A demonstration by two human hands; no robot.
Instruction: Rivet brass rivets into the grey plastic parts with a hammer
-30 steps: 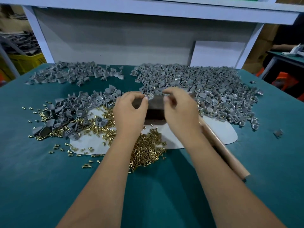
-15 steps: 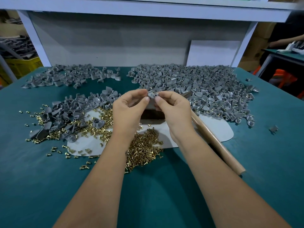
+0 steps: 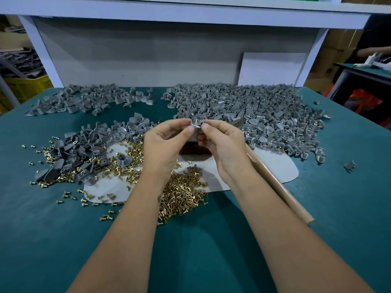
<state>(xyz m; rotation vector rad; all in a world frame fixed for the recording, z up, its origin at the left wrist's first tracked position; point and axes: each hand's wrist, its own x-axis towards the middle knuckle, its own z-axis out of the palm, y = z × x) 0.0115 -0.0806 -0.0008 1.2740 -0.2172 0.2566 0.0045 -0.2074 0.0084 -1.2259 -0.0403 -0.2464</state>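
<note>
Head view shows no legible brand, label or writing on any item.

Your left hand (image 3: 167, 144) and right hand (image 3: 222, 144) are raised together above the dark block (image 3: 195, 152). The fingers (image 3: 186, 125) of both hands are narrow, pinching one grey plastic part (image 3: 197, 123) between thumb and forefinger from either side. The part is small, light grey and curved, with a round dark hole facing you and a brass rivet (image 3: 195, 119) showing at its upper edge.

The dark block sits on a pale grey pad (image 3: 281, 168) on the teal bench (image 3: 211, 250). It is mostly hidden behind your hands.

Loose rivets (image 3: 182, 191) lie in a dense gold heap just in front of the block, spilling off the pad toward you and thinning out to the left of the block.

A dark grey pile of parts (image 3: 88, 149) lies left of the block, mixed with rivets at its near edge. A larger, lighter pile (image 3: 254, 115) lies behind and right of the block; several of its parts carry brass rivets. A third pile (image 3: 84, 100) lies far left, behind the block.

A tan wooden handle (image 3: 281, 191) runs from beside the block, under your right forearm, toward the near right. Its head end is hidden; you cannot tell its shape.
</note>
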